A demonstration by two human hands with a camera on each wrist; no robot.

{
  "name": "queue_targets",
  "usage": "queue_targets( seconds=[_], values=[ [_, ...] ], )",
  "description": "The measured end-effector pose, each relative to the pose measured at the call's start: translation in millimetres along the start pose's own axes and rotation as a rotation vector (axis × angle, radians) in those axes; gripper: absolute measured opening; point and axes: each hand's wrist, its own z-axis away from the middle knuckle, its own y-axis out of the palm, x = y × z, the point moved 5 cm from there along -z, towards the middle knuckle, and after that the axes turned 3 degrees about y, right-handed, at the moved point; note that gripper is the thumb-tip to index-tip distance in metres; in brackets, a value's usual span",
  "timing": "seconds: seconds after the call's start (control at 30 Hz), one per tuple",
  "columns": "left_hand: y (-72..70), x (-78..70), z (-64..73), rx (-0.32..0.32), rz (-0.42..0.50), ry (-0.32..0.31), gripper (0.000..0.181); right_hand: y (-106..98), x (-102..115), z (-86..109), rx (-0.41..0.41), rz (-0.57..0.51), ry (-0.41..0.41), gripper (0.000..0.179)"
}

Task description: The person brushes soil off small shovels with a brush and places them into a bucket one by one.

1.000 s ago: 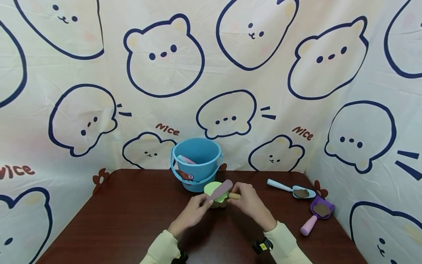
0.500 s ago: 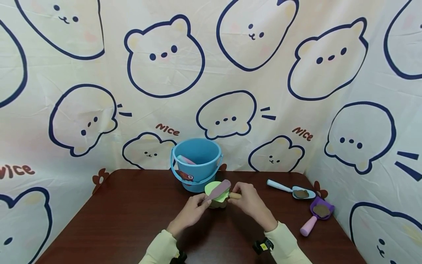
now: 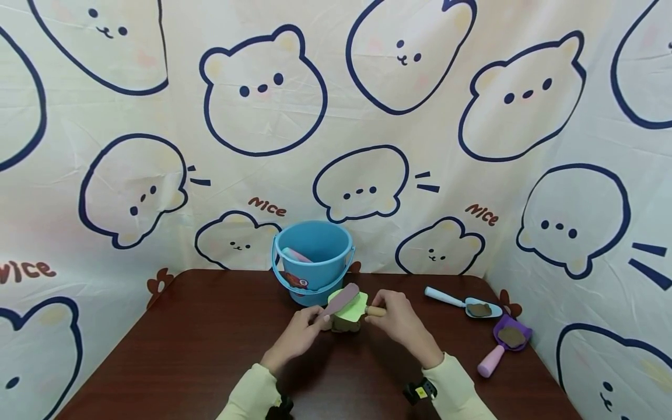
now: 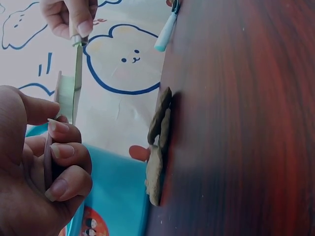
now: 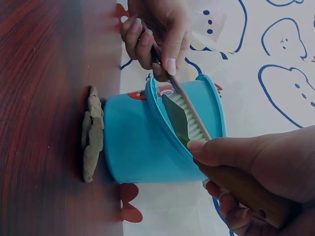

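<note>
My left hand (image 3: 299, 335) grips a mauve-backed brush (image 3: 342, 299), fingers curled round its handle. Pale bristles (image 5: 189, 118) show in the right wrist view, pointing at the green blade of a small trowel (image 3: 354, 309) and right against it. The trowel's wooden handle (image 5: 246, 191) is held by my right hand (image 3: 401, 318), thumb near the blade. Both tools are raised over the table. Below them, lumps of brown clay-like stuff (image 4: 155, 172) lie on the tabletop, partly hidden by the blade in the head view.
A blue bucket (image 3: 315, 256) stands just behind the hands, with a pink and pale blue item (image 3: 296, 254) inside. To the right lie a light blue scoop (image 3: 445, 296) and a purple shovel with a pink handle (image 3: 490, 360), each bearing brown material. Printed cloth (image 3: 252, 122) hangs behind the table.
The brush has slid leftward and slightly back across the trowel's blade with my left hand, baring more green. My right hand and the trowel have hardly moved.
</note>
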Motion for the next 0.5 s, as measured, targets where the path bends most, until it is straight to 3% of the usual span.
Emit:
queue_targets(
  seconds=[0.3, 0.5],
  values=[
    [-8.1, -6.9, 3.2, -0.021, -0.017, -0.012, 0.029, -2, 0, 0.7, -0.008, 0.015, 0.003, 0.025],
    [-12.3, 7.4, 1.6, -0.056, -0.023, -0.023, 0.033, -5, 0, 1.0, -0.010, 0.015, 0.014, 0.025]
  ],
)
